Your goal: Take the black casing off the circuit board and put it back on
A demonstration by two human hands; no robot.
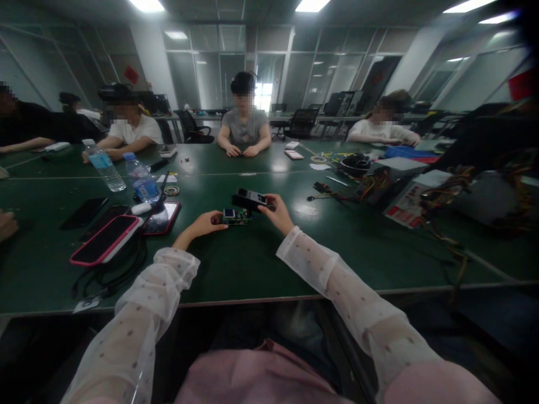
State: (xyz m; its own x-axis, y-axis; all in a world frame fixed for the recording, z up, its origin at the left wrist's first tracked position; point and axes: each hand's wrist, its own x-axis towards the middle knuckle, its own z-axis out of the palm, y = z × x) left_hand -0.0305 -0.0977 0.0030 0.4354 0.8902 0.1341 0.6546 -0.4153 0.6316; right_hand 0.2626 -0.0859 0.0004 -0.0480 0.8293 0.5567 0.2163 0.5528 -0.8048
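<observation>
My left hand is closed on the left end of a green circuit board that carries a small screen. Thumb and fingers pinch its edge just above the green table. With my right hand I grip the right end of a black device casing with a grey panel on its face. The casing is tilted and held just above and behind the board, partly overlapping it in view. Whether the two parts touch I cannot tell.
Left of me lie a pink-rimmed phone, other phones, black cables and water bottles. On the right are metal power-supply boxes with loose wires. Across the table sits a person in grey, with others nearby.
</observation>
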